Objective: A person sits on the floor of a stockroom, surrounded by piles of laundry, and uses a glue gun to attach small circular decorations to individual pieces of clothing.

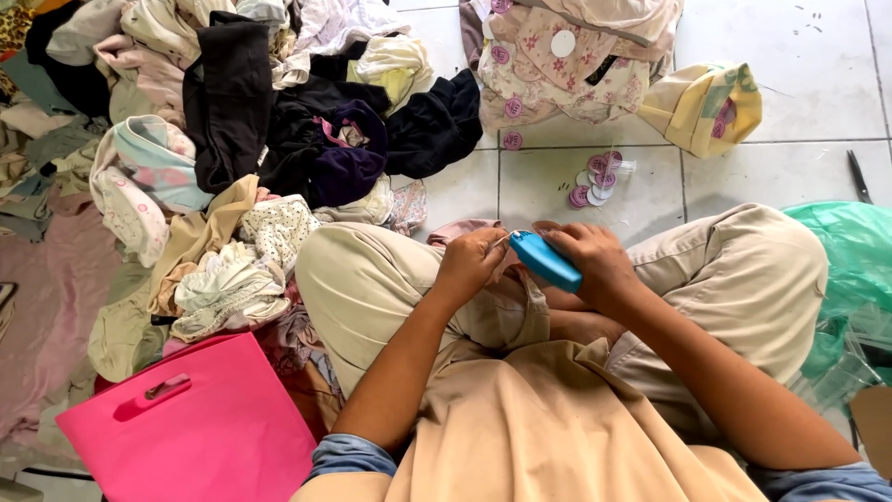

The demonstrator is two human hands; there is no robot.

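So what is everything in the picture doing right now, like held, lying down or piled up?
Blue tagging tool: held in the right hand.
Left hand: pinching something small at the tool's tip.
Pink bag: lying flat on the floor.
Clothes pile: heaped, unfolded.
Round tags: loose in a small heap on the tiles.
Scissors: lying on the floor, untouched.
Green plastic bag: crumpled.

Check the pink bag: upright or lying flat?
Flat. The pink bag lies on the floor, its broad face and handle cutout facing up.
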